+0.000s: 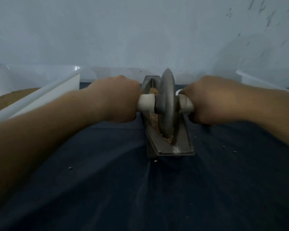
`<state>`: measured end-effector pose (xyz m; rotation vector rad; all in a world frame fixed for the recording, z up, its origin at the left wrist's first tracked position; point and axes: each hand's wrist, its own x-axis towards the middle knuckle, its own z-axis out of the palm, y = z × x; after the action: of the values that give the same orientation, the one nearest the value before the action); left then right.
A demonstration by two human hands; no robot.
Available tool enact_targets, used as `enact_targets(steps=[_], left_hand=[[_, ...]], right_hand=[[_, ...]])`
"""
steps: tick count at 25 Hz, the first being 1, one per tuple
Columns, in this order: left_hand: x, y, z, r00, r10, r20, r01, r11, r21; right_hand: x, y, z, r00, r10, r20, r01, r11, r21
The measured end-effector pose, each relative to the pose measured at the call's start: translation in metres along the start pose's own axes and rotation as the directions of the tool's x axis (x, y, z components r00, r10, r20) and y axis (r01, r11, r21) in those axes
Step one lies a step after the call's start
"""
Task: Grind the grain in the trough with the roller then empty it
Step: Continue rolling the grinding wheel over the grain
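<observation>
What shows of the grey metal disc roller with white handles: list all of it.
The grey metal disc roller stands upright on edge in the groove of the grey metal boat-shaped trough, among tan crushed grain. A white tubular handle juts from each side; the left hand grips one, the right hand the other.

Disc of roller point(167, 97) hides trough point(182, 145) mid-section; handle ends buried inside left hand point(117, 99) and right hand point(212, 100); white tub point(32, 100) cropped at left edge.

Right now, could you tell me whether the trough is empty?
Not empty: tan grain lies in the trough beside the roller.
</observation>
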<state>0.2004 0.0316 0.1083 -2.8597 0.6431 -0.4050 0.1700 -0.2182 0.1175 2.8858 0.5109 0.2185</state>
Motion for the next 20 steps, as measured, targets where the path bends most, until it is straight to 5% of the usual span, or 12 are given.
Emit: enact_targets(steps=[3,7,13,16,20], left_hand=[[0.019,0.002,0.005,0.995,-0.046,-0.084,0.052,0.996,0.067],[0.053,0.007,0.020,0.960,-0.193,-0.201,0.222,0.966,0.134],[0.011,0.015,0.006,0.977,-0.116,-0.181,0.138,0.984,0.115],[-0.017,0.010,0.003,0.972,-0.037,-0.231,0.057,0.995,0.081],[0.011,0.006,0.019,0.974,-0.105,-0.198,0.122,0.990,0.075]], right_hand=[[0.017,0.006,0.014,1.000,0.013,-0.027,-0.012,1.000,0.022],[0.072,0.003,0.038,0.899,0.178,-0.400,-0.194,0.981,0.002],[0.026,0.000,0.031,0.939,0.074,-0.336,-0.088,0.996,-0.029],[-0.018,-0.003,0.021,0.901,-0.025,-0.434,-0.040,0.990,-0.139],[0.007,-0.004,0.028,0.916,0.080,-0.393,-0.148,0.978,-0.145]])
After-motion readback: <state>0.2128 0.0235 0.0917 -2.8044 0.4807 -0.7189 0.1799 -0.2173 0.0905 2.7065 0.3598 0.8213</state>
